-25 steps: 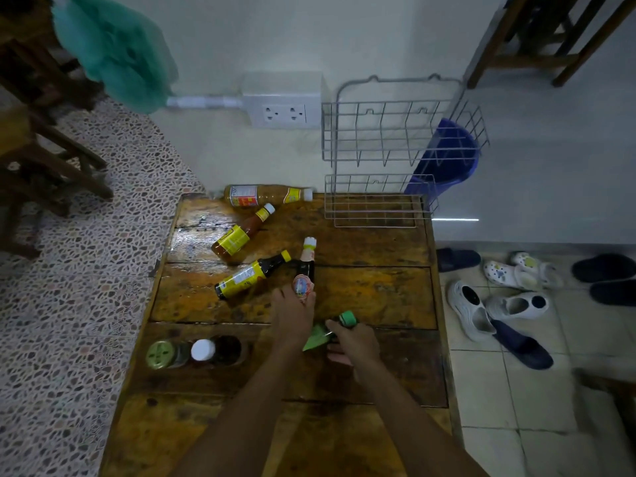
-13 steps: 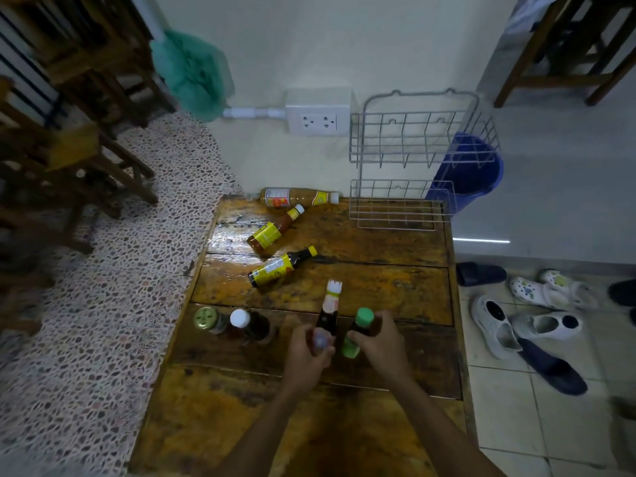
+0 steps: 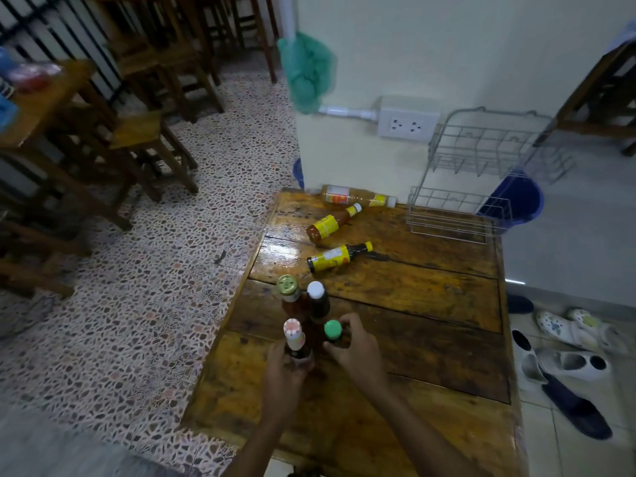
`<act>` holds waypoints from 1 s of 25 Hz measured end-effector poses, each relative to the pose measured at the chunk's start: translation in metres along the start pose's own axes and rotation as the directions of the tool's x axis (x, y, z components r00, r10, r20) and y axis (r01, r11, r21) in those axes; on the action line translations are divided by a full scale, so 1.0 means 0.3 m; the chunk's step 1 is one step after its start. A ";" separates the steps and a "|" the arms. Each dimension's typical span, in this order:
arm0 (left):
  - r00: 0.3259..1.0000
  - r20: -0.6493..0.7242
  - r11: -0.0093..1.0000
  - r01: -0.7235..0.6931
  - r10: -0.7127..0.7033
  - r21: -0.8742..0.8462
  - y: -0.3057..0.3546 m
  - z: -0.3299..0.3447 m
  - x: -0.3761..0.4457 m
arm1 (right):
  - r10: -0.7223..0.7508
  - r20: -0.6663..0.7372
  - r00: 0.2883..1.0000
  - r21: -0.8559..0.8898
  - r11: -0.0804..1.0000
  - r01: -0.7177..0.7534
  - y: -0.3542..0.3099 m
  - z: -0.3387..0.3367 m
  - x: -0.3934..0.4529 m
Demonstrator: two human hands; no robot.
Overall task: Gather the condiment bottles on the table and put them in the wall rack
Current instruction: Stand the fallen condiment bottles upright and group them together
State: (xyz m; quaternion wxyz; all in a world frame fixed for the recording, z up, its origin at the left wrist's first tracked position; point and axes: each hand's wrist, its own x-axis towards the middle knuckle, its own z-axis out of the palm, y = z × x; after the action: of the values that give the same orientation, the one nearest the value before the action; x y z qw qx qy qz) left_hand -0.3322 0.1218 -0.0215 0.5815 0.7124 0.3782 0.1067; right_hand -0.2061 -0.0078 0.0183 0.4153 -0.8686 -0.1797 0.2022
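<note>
Around upright bottles (image 3: 311, 325), apparently both hands' fingers (image 3: 347, 321).

Worktop (image 3: 430, 297): varnished wood planks, glossy beyond the grip. Wall rack (image 3: 481, 173): thin bare metal wire. Bottle caps in the grip: smooth plastic. Lying bottles (image 3: 339, 258): glossy paper labels.

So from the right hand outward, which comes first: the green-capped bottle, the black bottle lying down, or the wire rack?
1. Green-capped bottle, held in the right hand.
2. Black bottle with yellow label, lying mid-table.
3. Wire rack, on the far wall.
</note>
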 end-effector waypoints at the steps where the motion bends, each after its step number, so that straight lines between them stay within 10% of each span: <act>1: 0.999 -0.033 1.000 -0.009 0.009 -0.003 0.002 -0.028 0.021 | -0.014 0.004 1.000 -0.004 1.000 0.014 -0.022 0.026 0.007; 25: 0.971 0.193 0.964 -0.182 0.144 0.194 -0.037 -0.069 0.169 | 0.232 -0.106 0.967 -0.048 0.970 -0.239 -0.006 0.186 0.011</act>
State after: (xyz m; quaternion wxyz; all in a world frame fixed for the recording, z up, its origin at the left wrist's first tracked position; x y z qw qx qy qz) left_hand -0.3140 0.1714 -0.0398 0.5233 0.8053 0.2742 0.0499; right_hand -0.2314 0.0310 -0.0130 0.3702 -0.9049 -0.0604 0.2010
